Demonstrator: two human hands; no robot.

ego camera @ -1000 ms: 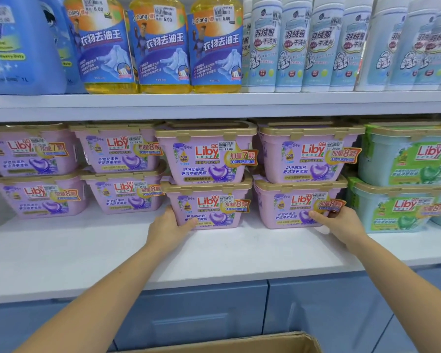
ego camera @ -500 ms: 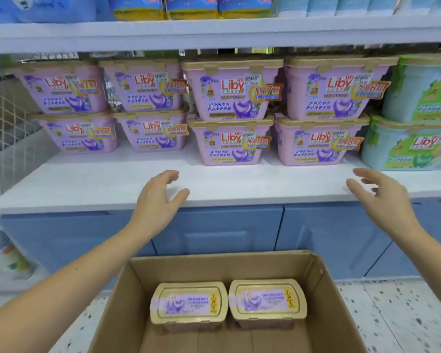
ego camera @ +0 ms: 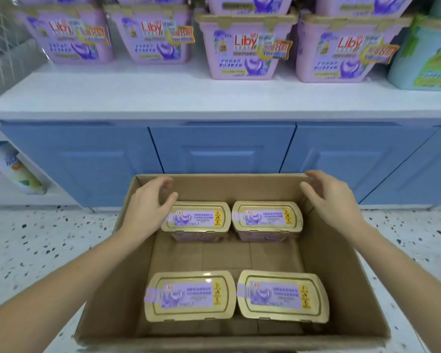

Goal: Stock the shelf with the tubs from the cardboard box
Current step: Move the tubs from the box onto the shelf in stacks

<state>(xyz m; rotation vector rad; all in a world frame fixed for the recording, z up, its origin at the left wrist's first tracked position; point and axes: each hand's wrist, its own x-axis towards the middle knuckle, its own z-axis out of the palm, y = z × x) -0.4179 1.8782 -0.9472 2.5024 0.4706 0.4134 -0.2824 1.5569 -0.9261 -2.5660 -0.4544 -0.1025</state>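
Cardboard box (ego camera: 127,250) holds four tubs. My left hand (ego camera: 148,207) is spread, empty, over the far-left tub (ego camera: 196,219); right hand (ego camera: 331,200) is open, empty, beside the far-right tub (ego camera: 267,218). Grabbing both together, one might slip on those smooth lids.

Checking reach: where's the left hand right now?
Head view: the left hand hovers open inside the brown cardboard box, left side, above the far-left gold-lidded purple tub.
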